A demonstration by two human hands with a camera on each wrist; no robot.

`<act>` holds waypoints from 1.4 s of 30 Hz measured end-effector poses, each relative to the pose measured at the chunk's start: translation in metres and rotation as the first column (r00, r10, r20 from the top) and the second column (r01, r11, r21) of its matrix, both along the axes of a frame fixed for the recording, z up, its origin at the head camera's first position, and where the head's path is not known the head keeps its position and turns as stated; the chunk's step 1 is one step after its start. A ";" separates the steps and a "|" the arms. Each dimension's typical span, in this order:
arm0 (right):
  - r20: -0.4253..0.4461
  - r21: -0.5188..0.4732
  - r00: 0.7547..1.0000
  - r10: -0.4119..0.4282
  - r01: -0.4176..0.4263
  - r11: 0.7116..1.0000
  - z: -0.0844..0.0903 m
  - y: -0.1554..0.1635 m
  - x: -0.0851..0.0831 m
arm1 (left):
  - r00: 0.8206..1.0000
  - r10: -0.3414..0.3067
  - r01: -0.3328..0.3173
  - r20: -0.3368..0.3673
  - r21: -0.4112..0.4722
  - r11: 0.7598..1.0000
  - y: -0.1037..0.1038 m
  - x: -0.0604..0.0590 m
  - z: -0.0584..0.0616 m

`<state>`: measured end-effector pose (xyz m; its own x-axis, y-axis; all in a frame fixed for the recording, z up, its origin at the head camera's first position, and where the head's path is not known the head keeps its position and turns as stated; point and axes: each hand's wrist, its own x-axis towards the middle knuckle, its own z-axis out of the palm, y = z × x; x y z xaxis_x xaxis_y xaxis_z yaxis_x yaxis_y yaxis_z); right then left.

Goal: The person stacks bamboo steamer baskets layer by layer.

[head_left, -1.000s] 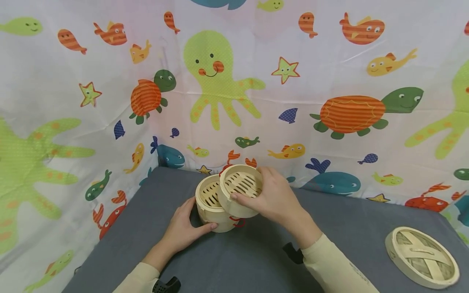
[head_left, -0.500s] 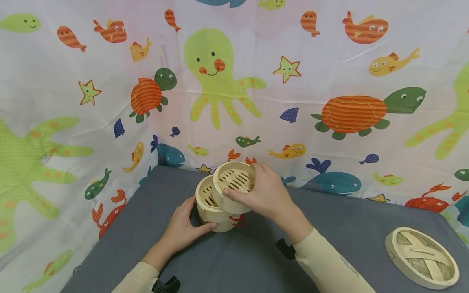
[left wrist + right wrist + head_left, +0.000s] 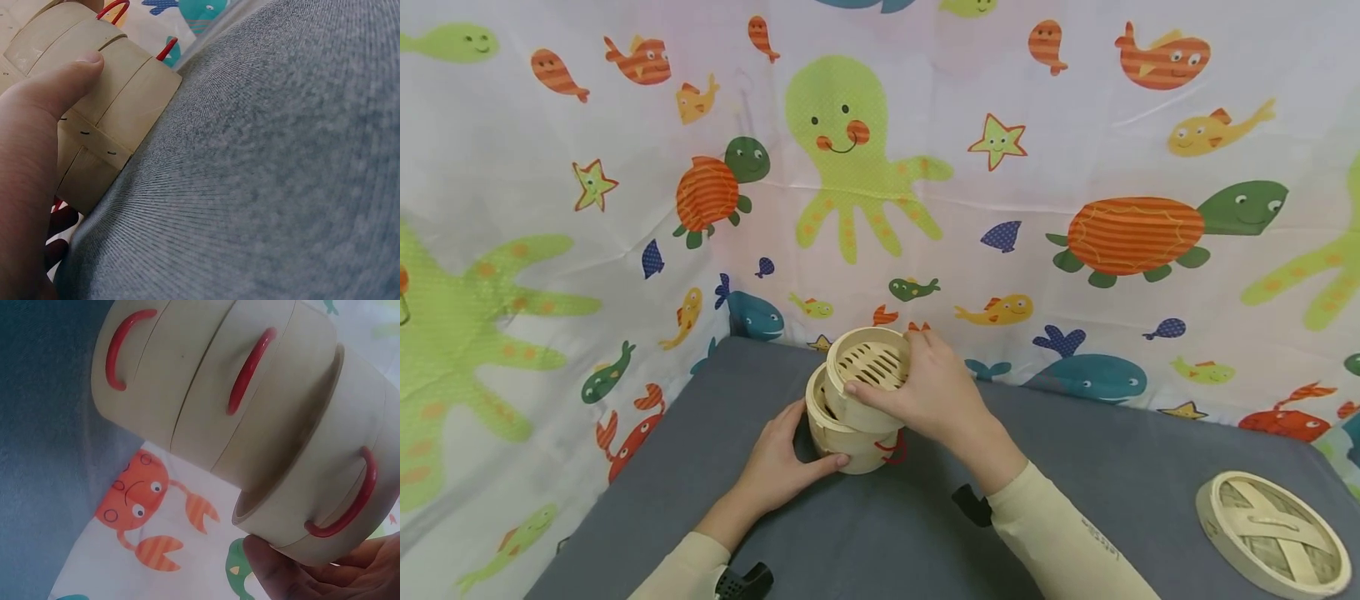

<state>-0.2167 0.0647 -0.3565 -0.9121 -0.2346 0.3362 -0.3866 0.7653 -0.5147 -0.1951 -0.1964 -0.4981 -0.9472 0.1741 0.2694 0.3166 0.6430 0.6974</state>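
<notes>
My left hand grips the near left side of a stack of bamboo steamer baskets, thumb in front. The stack stands upright on the table and has two tiers with red handles in the right wrist view. My right hand holds another bamboo steamer basket by its right side, with its slotted base showing. This basket sits tilted and off-centre over the stack's top, covering most of its opening. In the right wrist view, the held basket's edge overlaps the upper tier; full seating cannot be told.
A round woven bamboo steamer lid lies on the grey tabletop at the far right. Behind and to the left hangs a white curtain printed with sea animals. Dark wrist cameras are strapped to both wrists.
My right hand has moved the held basket leftward and slightly up, so it covers more of the stack. My left hand keeps its grip on the stack. The view has shifted slightly.
</notes>
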 end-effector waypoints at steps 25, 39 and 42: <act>-0.039 0.058 0.999 0.024 -0.022 0.998 0.004 -0.022 -0.001 | 1.000 -0.012 0.012 -0.027 0.012 1.000 -0.001 0.000 -0.002; -0.028 0.111 1.000 0.003 0.000 0.994 0.009 -0.030 0.001 | 1.000 -0.014 0.015 -0.027 0.015 1.000 0.000 -0.002 0.000; -0.017 0.111 1.000 0.004 -0.002 0.994 0.007 -0.031 0.001 | 1.000 -0.012 0.012 -0.015 0.017 1.000 -0.001 -0.001 -0.002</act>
